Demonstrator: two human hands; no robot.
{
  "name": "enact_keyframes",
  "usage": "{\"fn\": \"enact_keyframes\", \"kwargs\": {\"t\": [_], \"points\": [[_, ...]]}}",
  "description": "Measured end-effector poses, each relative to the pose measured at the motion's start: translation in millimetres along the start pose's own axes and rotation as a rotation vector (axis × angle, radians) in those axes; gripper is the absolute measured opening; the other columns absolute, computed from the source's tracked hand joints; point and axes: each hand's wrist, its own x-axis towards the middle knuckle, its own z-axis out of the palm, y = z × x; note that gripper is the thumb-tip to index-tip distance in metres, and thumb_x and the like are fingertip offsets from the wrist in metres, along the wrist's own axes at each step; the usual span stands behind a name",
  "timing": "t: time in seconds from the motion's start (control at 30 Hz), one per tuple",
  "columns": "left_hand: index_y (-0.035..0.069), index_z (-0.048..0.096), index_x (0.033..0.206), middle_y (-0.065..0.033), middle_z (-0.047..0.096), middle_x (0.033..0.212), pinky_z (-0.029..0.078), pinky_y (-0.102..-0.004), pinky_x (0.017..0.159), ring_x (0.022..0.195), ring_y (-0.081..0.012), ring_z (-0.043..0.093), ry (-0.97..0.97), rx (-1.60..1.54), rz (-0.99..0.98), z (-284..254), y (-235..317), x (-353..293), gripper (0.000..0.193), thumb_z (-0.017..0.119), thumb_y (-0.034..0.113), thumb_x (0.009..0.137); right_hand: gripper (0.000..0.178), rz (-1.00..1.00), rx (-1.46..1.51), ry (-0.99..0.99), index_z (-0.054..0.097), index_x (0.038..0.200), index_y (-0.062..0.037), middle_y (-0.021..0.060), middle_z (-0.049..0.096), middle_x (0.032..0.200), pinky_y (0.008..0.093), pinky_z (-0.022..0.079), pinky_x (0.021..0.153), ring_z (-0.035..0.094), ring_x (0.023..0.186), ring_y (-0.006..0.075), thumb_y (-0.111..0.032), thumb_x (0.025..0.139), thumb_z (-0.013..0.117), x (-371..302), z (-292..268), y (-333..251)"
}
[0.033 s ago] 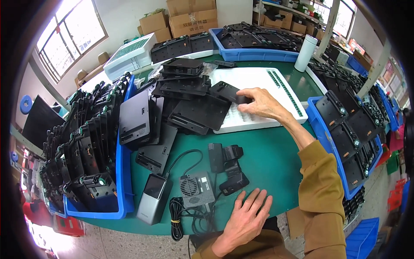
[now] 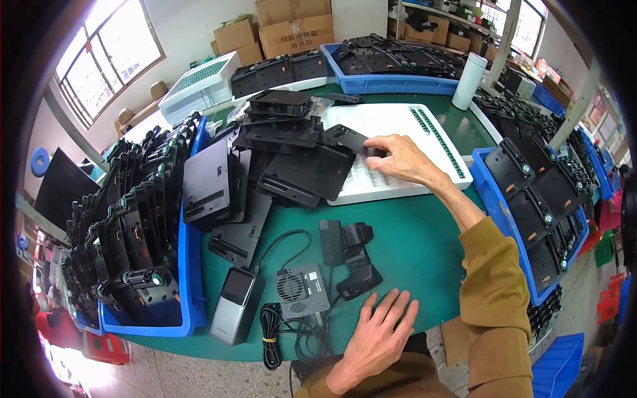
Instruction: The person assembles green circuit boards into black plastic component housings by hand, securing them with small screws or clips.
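My right hand [image 2: 401,159] reaches out over the white tray [image 2: 398,192]. Its thumb and fingers close on the near end of a black plastic panel [image 2: 346,138], whose other end meets a heap of similar black panels [image 2: 308,169]. Whether the panel rests on the heap I cannot tell. My left hand [image 2: 378,335] is open, palm down with fingers spread, at the front edge of the green table [image 2: 424,259]. It holds nothing. Just beyond it lie a black jointed device [image 2: 358,262] and a grey vented box [image 2: 303,292] with cables.
A silver-grey power bank [image 2: 237,308] with a cable stands left of the vented box. Blue bins of black parts flank the table on the left [image 2: 191,278] and right [image 2: 494,199]. Another blue bin [image 2: 385,85] and a pale bottle [image 2: 470,83] stand at the back.
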Motion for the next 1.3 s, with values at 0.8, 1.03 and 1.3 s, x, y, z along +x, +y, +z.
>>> {"fn": "enact_keyframes", "kwargs": {"t": [0.8,1.03,1.3], "points": [[0.006,0.048,0.142,-0.0212,0.033,0.154,0.035,-0.0537,0.109,0.137,-0.0435,0.037,0.0,-0.031,-0.053,-4.8,5.6,6.8,0.075,0.079,0.018,0.075,0.027,0.652,1.044,0.225,0.061,0.12,0.0011,0.004,0.067,0.099,0.0279,0.061,0.069,0.067,0.082,0.0109,-0.016,0.1,0.052,-238.4,4.5,-17.6],[0.008,0.048,0.143,-0.0196,0.031,0.156,0.031,-0.0551,0.111,0.14,-0.0422,0.033,-0.086,0.038,-0.081,-6.2,8.5,11.8,0.078,0.08,0.029,0.075,0.04,0.461,0.251,0.126,0.057,0.123,0.0077,0.0133,0.059,0.098,0.0354,0.055,0.069,0.065,0.082,0.0237,-0.008,0.087,0.066,-230.3,5.1,-6.4],[0.005,0.049,0.141,-0.0193,0.038,0.153,0.033,-0.0572,0.105,0.133,-0.041,0.041,-0.217,0.154,-0.068,-7.6,5.5,11.4,0.069,0.063,0.048,0.089,0.026,0.076,-0.217,0.193,0.067,0.106,0.0041,0.0154,0.062,0.083,0.0424,0.05,0.07,0.063,0.077,0.0346,-0.005,0.081,0.068,-193.4,-15.1,3.8]]}}
